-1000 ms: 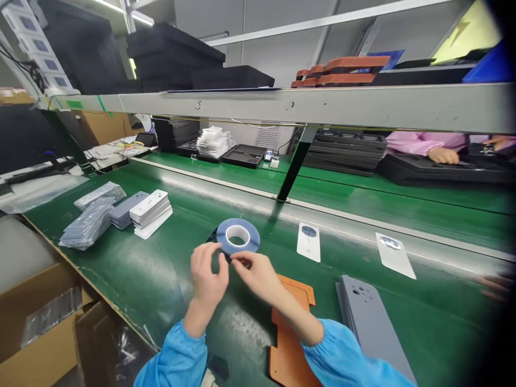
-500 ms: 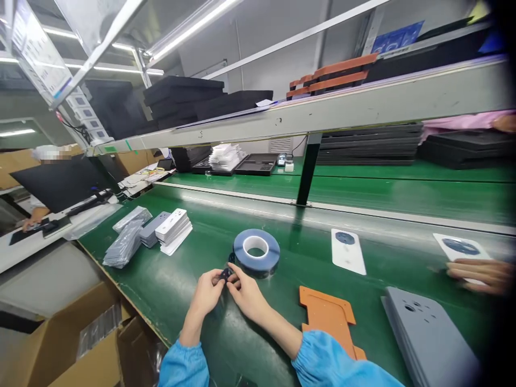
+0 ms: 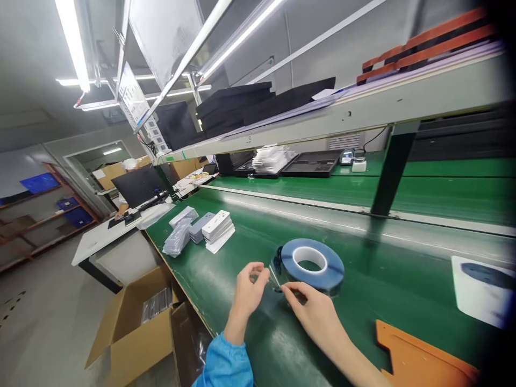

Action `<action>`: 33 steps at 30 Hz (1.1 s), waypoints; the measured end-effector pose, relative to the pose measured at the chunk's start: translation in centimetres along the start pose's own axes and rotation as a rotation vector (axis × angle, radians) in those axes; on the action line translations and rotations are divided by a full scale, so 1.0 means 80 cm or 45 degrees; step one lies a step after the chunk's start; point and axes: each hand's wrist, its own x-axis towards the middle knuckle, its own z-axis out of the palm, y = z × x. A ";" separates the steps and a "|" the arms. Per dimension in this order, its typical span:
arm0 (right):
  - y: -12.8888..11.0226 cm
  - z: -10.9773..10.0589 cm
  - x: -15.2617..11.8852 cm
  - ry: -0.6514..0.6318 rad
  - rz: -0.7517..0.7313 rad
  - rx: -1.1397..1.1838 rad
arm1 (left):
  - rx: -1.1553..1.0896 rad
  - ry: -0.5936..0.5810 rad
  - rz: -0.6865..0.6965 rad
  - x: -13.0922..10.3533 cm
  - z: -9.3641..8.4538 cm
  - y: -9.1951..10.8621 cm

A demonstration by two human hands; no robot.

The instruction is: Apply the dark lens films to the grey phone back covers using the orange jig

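A roll of blue film with a white core (image 3: 309, 260) lies on the green table (image 3: 226, 274). A clear strip with dark pieces (image 3: 276, 269) comes off its left side. My right hand (image 3: 312, 309), just in front of the roll, pinches the clear strip between thumb and fingers. To the left of the strip is my left hand (image 3: 250, 287), its fingertips curled together; anything between them is too small to make out.
Stacks of white plates (image 3: 218, 230), grey plates (image 3: 200, 227) and wrapped plates (image 3: 178, 234) stand at the left. An orange fixture (image 3: 419, 355) and a white plate (image 3: 478, 287) lie right. An open carton (image 3: 137, 344) is below the table edge; a shelf rail (image 3: 298, 126) crosses above.
The view has turned left, so the table things appear further right. My hands have moved apart, and a clear strip now shows between them. The other person's hand at the right is out of view.
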 end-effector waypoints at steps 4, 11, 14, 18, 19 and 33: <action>-0.032 -0.040 -0.032 0.026 -0.087 -0.095 | -0.065 0.091 0.108 -0.005 0.011 0.042; -0.032 -0.157 -0.098 0.230 0.372 -0.063 | -0.460 -0.135 0.287 -0.041 0.073 0.111; -0.005 -0.199 -0.131 0.324 0.503 -0.022 | -0.499 -0.464 0.096 -0.062 0.109 0.111; 0.031 -0.215 -0.156 0.365 0.627 0.099 | -0.443 -0.774 -0.122 -0.073 0.156 0.085; 0.037 -0.213 -0.158 0.378 0.652 0.099 | -0.421 -0.800 -0.156 -0.072 0.166 0.077; 0.063 -0.202 -0.161 0.435 0.725 0.249 | -0.423 -0.926 -0.325 -0.073 0.204 0.034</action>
